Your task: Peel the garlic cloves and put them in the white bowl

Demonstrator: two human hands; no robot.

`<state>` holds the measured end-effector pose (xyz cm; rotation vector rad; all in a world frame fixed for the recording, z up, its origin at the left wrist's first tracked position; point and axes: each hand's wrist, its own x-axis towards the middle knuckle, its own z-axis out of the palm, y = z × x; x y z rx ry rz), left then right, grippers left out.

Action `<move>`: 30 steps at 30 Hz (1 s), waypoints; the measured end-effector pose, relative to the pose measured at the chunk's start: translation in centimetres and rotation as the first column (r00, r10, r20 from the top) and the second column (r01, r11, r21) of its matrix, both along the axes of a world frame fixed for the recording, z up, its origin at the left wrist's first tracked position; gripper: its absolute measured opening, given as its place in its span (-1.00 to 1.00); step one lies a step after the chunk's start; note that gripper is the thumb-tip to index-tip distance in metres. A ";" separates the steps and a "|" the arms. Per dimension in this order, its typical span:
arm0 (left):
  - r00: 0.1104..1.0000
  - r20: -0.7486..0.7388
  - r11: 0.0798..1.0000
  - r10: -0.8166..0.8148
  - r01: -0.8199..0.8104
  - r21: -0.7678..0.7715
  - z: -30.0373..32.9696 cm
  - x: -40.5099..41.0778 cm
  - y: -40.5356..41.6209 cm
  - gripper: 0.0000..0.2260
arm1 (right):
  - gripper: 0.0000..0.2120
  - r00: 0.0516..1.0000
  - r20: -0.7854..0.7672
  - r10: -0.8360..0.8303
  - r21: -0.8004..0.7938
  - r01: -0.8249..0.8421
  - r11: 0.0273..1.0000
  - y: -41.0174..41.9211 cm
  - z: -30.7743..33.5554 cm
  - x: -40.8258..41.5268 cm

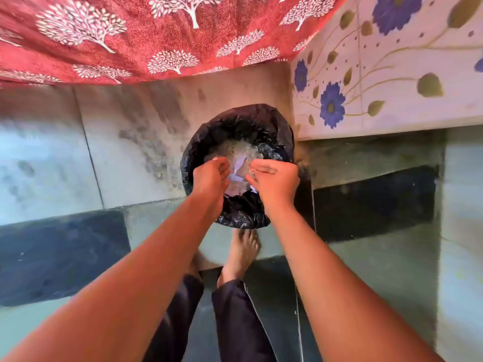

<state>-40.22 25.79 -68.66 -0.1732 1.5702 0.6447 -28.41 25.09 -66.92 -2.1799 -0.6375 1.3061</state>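
Both my hands hang over a bin lined with a black plastic bag [236, 218] that stands on the floor. My left hand [210, 177] shows its back, fingers fairly straight and pointing into the bin. Close beside it, my right hand [275, 180] is turned palm up with loosely curled fingers, and I see nothing held in it. Pale, papery white scraps [239, 163] lie inside the bag below the hands. No garlic clove or white bowl is in view.
A red cloth with white tree prints [156, 35] hangs above the bin. A wall with blue flowers [379, 74] rises on the right, over a dark recess. My bare feet [240, 254] stand on the tiled floor just in front of the bin.
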 end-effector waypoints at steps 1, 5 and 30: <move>1.000 -0.001 1.000 0.003 -0.003 0.001 -0.3 -0.1 -0.1 -0.74 | -0.73 0.999 0.032 0.041 0.018 -0.041 0.999 0.1 -0.2 0.1; 1.000 0.009 1.000 -0.012 0.012 0.004 -0.3 -0.1 0.0 -0.73 | -0.70 0.982 0.135 0.129 0.036 -0.135 0.990 0.5 -0.6 0.0; 0.971 0.224 0.982 -0.079 0.036 0.187 7.4 -0.3 -0.4 -0.50 | -0.60 0.792 0.106 0.601 0.077 -0.609 0.789 -2.3 2.1 0.5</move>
